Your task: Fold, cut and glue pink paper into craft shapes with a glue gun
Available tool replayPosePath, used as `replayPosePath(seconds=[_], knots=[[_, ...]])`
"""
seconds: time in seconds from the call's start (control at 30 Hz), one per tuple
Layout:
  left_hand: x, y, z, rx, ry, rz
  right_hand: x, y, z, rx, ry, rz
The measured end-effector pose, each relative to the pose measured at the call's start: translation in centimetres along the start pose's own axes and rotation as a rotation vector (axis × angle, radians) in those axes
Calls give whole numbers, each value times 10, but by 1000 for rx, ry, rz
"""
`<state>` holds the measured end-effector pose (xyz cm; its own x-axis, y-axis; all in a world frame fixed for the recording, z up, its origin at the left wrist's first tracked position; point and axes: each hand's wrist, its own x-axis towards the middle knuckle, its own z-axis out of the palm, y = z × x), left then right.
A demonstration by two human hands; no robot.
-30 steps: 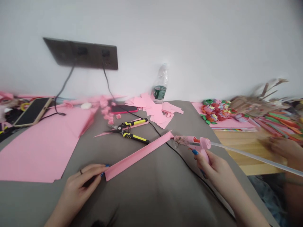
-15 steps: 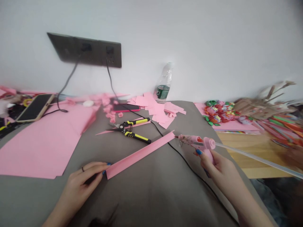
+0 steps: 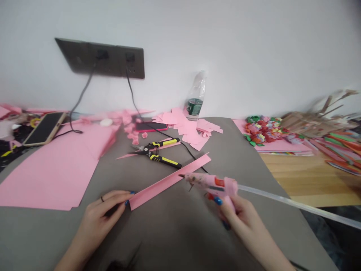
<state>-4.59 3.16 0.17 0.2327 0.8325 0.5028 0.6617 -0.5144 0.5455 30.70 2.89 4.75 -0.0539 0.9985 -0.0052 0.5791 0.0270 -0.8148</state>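
Note:
A long pink paper strip (image 3: 169,181) lies diagonally on the grey cloth (image 3: 180,233). My left hand (image 3: 105,210) pinches the strip's near end with blue-nailed fingertips. My right hand (image 3: 238,214) grips a pink glue gun (image 3: 213,183), a finger on its trigger. The gun's nozzle touches or hovers just over the strip's lower edge near its middle; I cannot tell which. A clear glue stick (image 3: 296,205) sticks out behind the gun to the right.
Yellow-handled cutters (image 3: 158,152) lie just beyond the strip. A large pink sheet (image 3: 53,165) is at left with a phone (image 3: 45,128). Pink scraps (image 3: 188,130), a red-cased phone (image 3: 149,127), a water bottle (image 3: 195,97), a black cable (image 3: 186,148) and paper flowers (image 3: 262,131) sit farther back.
My right hand has brought the glue gun left and nearer, from beyond the strip's far end to its middle. My left hand has kept hold of the near end.

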Motion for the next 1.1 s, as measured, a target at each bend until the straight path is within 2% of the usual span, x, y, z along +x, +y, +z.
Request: replayPosePath(seconds=[0.13, 0.23, 0.47, 0.77, 1.1], knots=[[-1, 0, 0, 7, -8, -7, -5, -11, 31, 80, -109, -59], [1, 1, -1, -1, -14, -3, -7, -15, 42, 96, -143, -83], [2, 4, 0, -10, -3, -4, -6, -19, 48, 11, -221, -113], [-1, 3, 0, -30, -26, -18, -7, -18, 62, -9, -236, -136], [-1, 3, 1, -42, -41, -59, -4, -21, 52, -11, -221, -153]])
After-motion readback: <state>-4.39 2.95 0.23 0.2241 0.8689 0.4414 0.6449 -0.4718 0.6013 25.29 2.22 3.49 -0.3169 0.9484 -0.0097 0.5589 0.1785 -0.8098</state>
